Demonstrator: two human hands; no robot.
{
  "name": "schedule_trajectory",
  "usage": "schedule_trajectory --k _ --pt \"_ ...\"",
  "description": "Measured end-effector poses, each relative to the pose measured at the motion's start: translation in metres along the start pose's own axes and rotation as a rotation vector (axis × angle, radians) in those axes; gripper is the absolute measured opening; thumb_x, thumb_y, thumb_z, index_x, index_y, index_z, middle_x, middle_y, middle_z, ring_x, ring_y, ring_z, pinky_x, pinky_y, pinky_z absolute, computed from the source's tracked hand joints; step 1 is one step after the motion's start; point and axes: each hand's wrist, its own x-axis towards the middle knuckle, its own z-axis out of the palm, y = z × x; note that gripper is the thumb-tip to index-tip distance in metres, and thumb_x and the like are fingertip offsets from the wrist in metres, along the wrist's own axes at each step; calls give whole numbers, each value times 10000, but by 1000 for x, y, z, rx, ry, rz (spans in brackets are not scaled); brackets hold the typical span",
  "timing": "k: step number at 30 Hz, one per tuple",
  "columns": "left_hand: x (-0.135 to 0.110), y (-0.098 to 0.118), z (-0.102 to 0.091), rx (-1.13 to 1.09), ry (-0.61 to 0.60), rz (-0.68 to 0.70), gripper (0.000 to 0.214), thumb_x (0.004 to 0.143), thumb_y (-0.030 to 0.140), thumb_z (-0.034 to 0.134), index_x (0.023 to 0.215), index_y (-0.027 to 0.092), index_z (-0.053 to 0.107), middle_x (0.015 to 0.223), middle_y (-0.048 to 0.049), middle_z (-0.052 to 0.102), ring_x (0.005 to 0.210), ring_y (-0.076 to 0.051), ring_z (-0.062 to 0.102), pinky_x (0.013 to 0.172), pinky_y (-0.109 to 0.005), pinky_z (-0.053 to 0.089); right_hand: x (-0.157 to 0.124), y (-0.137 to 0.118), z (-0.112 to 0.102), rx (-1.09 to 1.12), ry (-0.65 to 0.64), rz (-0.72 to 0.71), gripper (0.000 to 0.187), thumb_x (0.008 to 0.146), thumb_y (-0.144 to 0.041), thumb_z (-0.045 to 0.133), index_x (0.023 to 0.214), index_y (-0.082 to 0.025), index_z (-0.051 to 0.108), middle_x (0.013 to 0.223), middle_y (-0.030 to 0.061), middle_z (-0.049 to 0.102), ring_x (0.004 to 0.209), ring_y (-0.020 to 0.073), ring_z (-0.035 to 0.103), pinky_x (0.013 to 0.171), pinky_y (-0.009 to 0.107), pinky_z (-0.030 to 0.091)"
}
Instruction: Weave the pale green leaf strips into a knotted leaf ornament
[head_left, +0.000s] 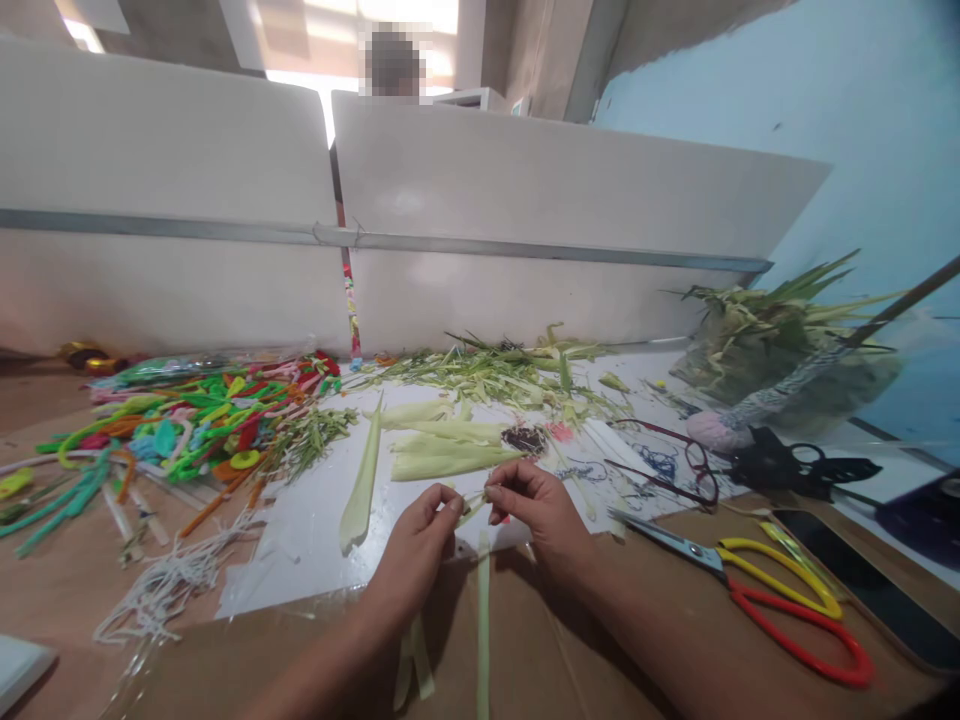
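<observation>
My left hand (431, 525) and my right hand (531, 500) meet over the front of a white sheet (315, 540), thumbs and fingers pinched. Between them runs a thin strip of corn husk (474, 498), pale green, with an end in each pinch. A long husk strip (484, 620) hangs down below the hands; I cannot tell whether it joins the held piece. Just beyond my hands lie broad flat corn husks (450, 453). One narrow husk leaf (364, 490) lies apart to their left. A small dark clump (523, 438) sits past my right hand.
Scissors (720, 570) with red and yellow handles, a phone (862, 580) and eyeglasses (697, 470) lie right. Colourful pipe cleaners (180, 430) and white strings (180, 580) are left. Husk scraps (480, 370) line the white partition (525, 180). A bag of husks (787, 350) stands back right. Beyond is a person (394, 65).
</observation>
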Motion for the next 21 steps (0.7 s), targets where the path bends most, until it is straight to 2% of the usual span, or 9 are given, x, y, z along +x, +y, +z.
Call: schedule_trajectory --k 9,17,21 --pt "-1 1 1 -51 19 -15 445 829 654 572 795 222 474 532 96 339 486 -100 302 489 -226 204 0 0 1 5 25 -2 309 654 -421 898 749 -188 721 645 -13 655 564 151 603 600 283 484" --pt "-4 2 1 113 21 75 335 881 527 514 767 213 489 630 60 412 578 -133 370 548 -241 276 -5 -6 3 -2 1 -46 258 676 -382 890 749 -192 732 727 13 695 651 168 640 686 309 523" --pt "-7 5 3 216 38 87 309 898 490 482 750 219 493 661 43 448 633 -159 412 594 -259 305 -6 -6 4 29 33 -35 267 659 -361 900 714 -199 695 680 -9 662 616 163 633 655 300 526"
